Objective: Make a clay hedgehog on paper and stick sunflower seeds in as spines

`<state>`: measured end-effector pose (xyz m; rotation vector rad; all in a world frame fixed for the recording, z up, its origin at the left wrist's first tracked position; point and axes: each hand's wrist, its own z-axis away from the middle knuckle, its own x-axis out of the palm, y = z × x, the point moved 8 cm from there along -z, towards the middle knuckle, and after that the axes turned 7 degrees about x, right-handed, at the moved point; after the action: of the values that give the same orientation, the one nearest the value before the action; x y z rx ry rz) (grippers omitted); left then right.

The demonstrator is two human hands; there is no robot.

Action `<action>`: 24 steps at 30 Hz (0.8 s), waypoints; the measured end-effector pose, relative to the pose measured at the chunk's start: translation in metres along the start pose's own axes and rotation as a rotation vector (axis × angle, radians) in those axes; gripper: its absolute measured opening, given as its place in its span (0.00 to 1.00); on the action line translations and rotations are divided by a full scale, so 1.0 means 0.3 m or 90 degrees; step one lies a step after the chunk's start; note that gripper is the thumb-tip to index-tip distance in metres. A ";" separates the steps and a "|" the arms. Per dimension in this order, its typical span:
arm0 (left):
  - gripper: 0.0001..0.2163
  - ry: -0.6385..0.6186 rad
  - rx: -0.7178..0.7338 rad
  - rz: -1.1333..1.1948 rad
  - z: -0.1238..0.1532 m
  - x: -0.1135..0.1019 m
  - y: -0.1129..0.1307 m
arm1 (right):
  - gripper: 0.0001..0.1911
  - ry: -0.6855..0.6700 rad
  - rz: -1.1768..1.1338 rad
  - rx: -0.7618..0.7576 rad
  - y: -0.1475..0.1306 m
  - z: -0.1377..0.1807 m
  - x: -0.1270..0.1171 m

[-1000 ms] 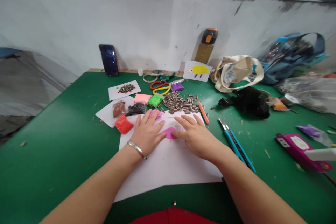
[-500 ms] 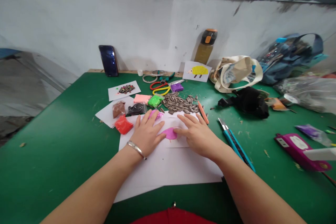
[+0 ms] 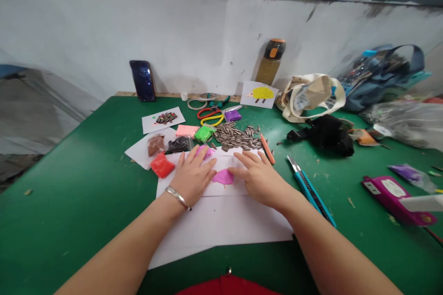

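The left hand (image 3: pixel 192 178) and right hand (image 3: pixel 263 178) lie spread, gripping nothing; uneven fingertip pressure could tear the pink clay (image 3: pixel 223 176) on the white card (image 3: pixel 216 191).

A silver bangle (image 3: pixel 178 197) circles the left wrist (image 3: pixel 169 205).

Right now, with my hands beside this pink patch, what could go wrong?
The teal cutter lies close to your right forearm, its blade showing, so a sideways sweep could nick you. Your right hand has a fingertip at the edge of the pink patch and might smear it. The seeds near the paper could scatter if bumped.
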<state>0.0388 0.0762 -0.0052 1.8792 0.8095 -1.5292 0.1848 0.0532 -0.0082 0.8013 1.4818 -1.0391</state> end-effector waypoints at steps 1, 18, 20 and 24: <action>0.16 0.015 0.003 0.002 0.000 0.000 -0.005 | 0.30 0.011 -0.011 -0.004 -0.001 0.000 -0.006; 0.17 0.260 -0.053 0.217 -0.012 -0.112 -0.091 | 0.17 0.223 -0.318 0.044 0.012 -0.015 -0.116; 0.18 0.228 -0.055 0.300 -0.013 -0.124 -0.053 | 0.17 0.250 -0.390 0.061 0.018 -0.012 -0.132; 0.19 0.178 -0.042 0.394 -0.022 -0.143 0.009 | 0.15 0.279 -0.486 0.057 0.018 -0.005 -0.148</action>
<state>0.0381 0.0754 0.0382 2.0605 0.3255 -0.8626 0.1966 0.0593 0.0346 0.5396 2.2189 -1.5620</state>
